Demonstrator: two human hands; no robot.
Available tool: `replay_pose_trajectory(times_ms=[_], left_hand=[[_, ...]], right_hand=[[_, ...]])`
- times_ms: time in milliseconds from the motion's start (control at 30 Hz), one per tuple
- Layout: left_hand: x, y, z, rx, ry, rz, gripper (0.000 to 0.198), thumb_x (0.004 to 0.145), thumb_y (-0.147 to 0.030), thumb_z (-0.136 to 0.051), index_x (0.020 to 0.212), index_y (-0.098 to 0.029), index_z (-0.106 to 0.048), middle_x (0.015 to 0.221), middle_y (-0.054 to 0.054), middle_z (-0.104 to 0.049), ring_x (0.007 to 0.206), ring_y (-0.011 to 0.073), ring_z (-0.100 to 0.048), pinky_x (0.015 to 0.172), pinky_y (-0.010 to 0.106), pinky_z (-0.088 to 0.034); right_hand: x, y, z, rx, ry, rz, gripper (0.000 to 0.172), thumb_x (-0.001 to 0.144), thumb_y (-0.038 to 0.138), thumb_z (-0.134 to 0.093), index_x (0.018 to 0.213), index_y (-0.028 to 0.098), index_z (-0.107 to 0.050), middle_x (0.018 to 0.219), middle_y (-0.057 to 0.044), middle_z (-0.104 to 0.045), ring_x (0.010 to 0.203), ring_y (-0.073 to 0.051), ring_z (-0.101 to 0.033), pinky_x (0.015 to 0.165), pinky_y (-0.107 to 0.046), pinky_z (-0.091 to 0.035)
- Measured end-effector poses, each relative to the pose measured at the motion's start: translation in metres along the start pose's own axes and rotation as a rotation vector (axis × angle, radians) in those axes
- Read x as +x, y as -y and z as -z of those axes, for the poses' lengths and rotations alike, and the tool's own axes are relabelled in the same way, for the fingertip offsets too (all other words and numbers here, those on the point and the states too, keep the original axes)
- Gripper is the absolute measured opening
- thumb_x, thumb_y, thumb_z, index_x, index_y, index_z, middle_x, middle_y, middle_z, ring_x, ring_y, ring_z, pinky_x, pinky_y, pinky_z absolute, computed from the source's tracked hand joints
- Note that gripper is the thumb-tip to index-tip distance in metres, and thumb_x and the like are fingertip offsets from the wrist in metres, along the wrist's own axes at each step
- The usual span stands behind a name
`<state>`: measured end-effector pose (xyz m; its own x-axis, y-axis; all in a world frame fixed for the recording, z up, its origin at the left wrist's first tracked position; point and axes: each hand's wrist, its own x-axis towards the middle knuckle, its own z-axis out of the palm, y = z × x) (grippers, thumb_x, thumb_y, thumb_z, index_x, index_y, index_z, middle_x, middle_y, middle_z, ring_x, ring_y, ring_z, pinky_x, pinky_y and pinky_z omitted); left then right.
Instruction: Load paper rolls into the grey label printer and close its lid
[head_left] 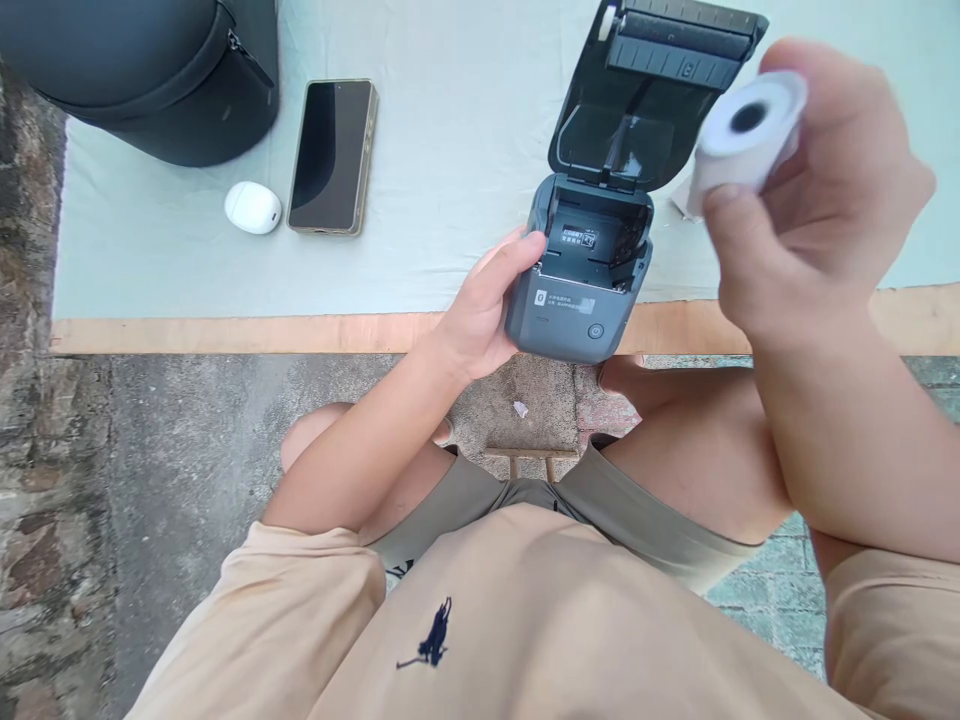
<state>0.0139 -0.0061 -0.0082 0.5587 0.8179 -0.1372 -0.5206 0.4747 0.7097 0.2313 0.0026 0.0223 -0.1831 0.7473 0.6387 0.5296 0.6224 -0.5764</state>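
My left hand (491,300) grips the left side of a dark grey portable label printer (562,325), with the thumb at the rim of its paper bay. The printer's lid (630,110) is swung up and back, and no roll sits in the bay, where a small printed sticker (579,237) shows. To the right of the lid, my right hand (817,190) is closed around a white paper roll (739,150). The roll's hollow core faces up toward me. Behind the roll, a pale scrap (684,200) is partly hidden.
A phone (330,155) lies on the cloth-covered table (450,120), beside a white earbud case (253,207). A black zippered bag (172,80) stands at the back left. The table's wooden front edge (225,333) runs just above my knees. A paper scrap (520,409) lies on the ground.
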Motion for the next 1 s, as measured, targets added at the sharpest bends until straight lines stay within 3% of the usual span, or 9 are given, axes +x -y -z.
replay_pose_trajectory(times_ms=[100,200,367,600,800,867,1000], left_hand=[[0.000,0.000,-0.002,0.037,-0.046,0.018,0.029,0.094,-0.040,-0.049,0.107,-0.019,-0.064,0.100,0.000,-0.076,0.100,0.0199,-0.075,0.081,0.030,-0.062],[-0.001,0.000,-0.004,0.048,-0.064,0.016,0.029,0.090,-0.043,-0.059,0.109,-0.021,-0.063,0.106,0.001,-0.076,0.107,0.0223,-0.073,0.082,0.030,-0.062],[-0.002,-0.003,-0.009,0.050,-0.020,0.011,0.037,0.091,-0.050,-0.055,0.113,-0.021,-0.060,0.111,0.004,-0.073,0.106,0.0241,-0.073,0.072,0.028,-0.062],[-0.003,-0.002,-0.010,0.136,-0.072,0.003,0.033,0.094,-0.046,-0.053,0.114,-0.021,-0.056,0.110,0.002,-0.072,0.104,0.0209,-0.073,0.070,0.024,-0.060],[-0.003,-0.002,-0.012,0.149,-0.080,0.019,0.032,0.095,-0.046,-0.051,0.114,-0.020,-0.055,0.111,0.004,-0.071,0.105,0.0213,-0.072,0.071,0.025,-0.060],[-0.003,-0.002,-0.011,0.139,-0.091,0.015,0.031,0.095,-0.045,-0.052,0.113,-0.020,-0.056,0.109,0.003,-0.071,0.104,0.0208,-0.073,0.071,0.024,-0.060],[-0.003,-0.001,-0.010,0.116,-0.078,0.014,0.031,0.090,-0.042,-0.061,0.113,-0.022,-0.057,0.110,0.002,-0.072,0.110,0.0224,-0.072,0.073,0.025,-0.062]], right_hand=[[-0.002,0.008,0.000,-0.177,0.071,0.249,0.057,0.084,0.017,-0.064,0.140,0.024,-0.053,0.117,-0.011,-0.063,0.110,-0.022,-0.060,0.091,-0.039,-0.053],[-0.003,0.014,-0.004,-0.236,0.120,0.321,0.061,0.081,0.010,-0.066,0.138,0.024,-0.053,0.115,-0.011,-0.065,0.103,-0.019,-0.064,0.084,-0.033,-0.055],[-0.006,0.021,-0.011,-0.291,0.160,0.308,0.055,0.084,0.009,-0.063,0.134,0.028,-0.052,0.115,-0.006,-0.069,0.105,-0.019,-0.068,0.089,-0.030,-0.058],[-0.007,0.029,-0.013,-0.281,0.150,0.271,0.062,0.085,0.018,-0.068,0.141,0.031,-0.046,0.124,-0.003,-0.067,0.113,-0.021,-0.067,0.087,-0.030,-0.060],[-0.009,0.026,-0.015,-0.265,0.229,0.294,0.069,0.089,0.019,-0.063,0.151,0.031,-0.035,0.142,-0.003,-0.057,0.129,-0.021,-0.059,0.109,-0.029,-0.053],[-0.009,0.027,-0.016,-0.241,0.239,0.289,0.066,0.089,0.019,-0.062,0.150,0.031,-0.037,0.140,-0.003,-0.058,0.127,-0.020,-0.060,0.107,-0.028,-0.053],[-0.006,0.028,-0.015,-0.209,0.169,0.278,0.049,0.086,0.014,-0.063,0.132,0.027,-0.054,0.115,-0.003,-0.070,0.105,-0.017,-0.068,0.087,-0.028,-0.058]])
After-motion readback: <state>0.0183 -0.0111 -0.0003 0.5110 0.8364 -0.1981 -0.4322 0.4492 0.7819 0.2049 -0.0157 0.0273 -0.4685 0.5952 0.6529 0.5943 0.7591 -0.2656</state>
